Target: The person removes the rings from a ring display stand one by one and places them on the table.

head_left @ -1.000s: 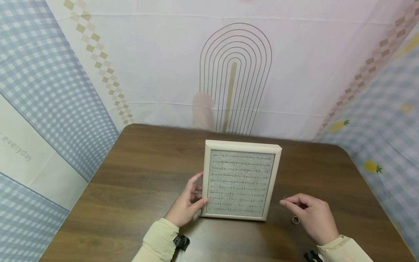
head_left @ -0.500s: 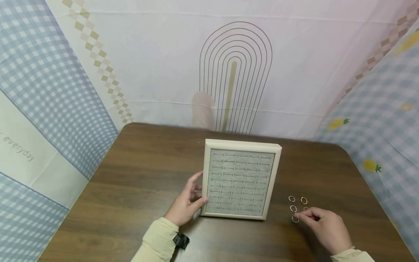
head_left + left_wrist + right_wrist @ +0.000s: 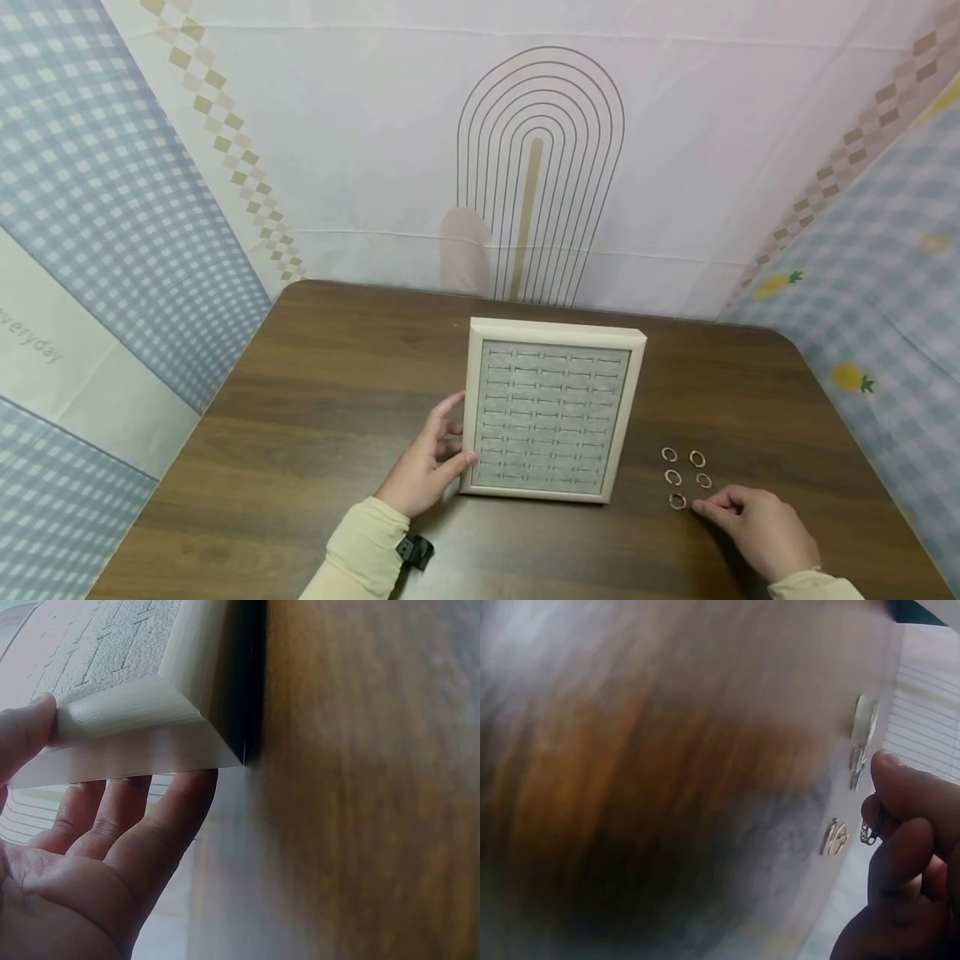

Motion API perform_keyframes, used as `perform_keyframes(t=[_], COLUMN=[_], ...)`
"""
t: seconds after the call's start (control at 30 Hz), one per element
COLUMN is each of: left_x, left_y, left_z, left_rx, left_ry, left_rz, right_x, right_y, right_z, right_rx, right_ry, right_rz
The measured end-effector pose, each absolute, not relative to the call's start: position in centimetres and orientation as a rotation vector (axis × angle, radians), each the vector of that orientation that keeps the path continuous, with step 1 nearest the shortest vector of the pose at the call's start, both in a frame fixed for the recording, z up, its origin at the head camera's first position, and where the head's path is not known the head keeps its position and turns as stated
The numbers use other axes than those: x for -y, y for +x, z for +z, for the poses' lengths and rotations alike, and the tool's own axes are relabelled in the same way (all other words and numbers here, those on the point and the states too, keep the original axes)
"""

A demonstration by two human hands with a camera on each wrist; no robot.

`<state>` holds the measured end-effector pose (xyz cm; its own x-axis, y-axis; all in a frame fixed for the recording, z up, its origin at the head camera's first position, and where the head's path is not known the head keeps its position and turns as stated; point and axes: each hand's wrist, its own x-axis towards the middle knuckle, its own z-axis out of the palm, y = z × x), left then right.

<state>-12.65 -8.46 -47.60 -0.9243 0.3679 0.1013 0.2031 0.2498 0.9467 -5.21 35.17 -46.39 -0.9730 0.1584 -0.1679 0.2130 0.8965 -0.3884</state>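
A ring display tray (image 3: 551, 417) with a cream frame and slotted grey lining stands tilted up on the table. My left hand (image 3: 427, 467) holds its left side, thumb on the front rim and fingers at the outer side, as the frame's edge (image 3: 150, 746) shows in the left wrist view. To the right of the tray lie several rings (image 3: 672, 477) in two short columns. My right hand (image 3: 761, 529) is beside the nearest ring (image 3: 677, 502). In the right wrist view a small ornate silver ring (image 3: 868, 834) shows at the bent fingers, partly hidden by them.
The brown wooden table (image 3: 337, 383) reaches back to a white patterned cloth (image 3: 360, 150). Blue checked cloth (image 3: 112, 208) hangs at both sides. A black wrist camera (image 3: 416, 552) sits at the left sleeve.
My right hand has moved right and toward me, from beside the tray past the rings, uncovering them. My left hand and the tray have stayed in place.
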Motion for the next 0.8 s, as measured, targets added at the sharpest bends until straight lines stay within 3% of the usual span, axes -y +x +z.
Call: perform_keyframes(t=[0.8], left_x=[8.46], left_y=[-12.8], left_z=[-47.65], left_rx=[-2.375], left_ry=[0.538], left_rz=[1.755], right_x=[-36.15], right_y=[-5.9], right_z=[-47.23], right_rx=[-2.843], right_ry=[0.335], right_rz=[-0.611])
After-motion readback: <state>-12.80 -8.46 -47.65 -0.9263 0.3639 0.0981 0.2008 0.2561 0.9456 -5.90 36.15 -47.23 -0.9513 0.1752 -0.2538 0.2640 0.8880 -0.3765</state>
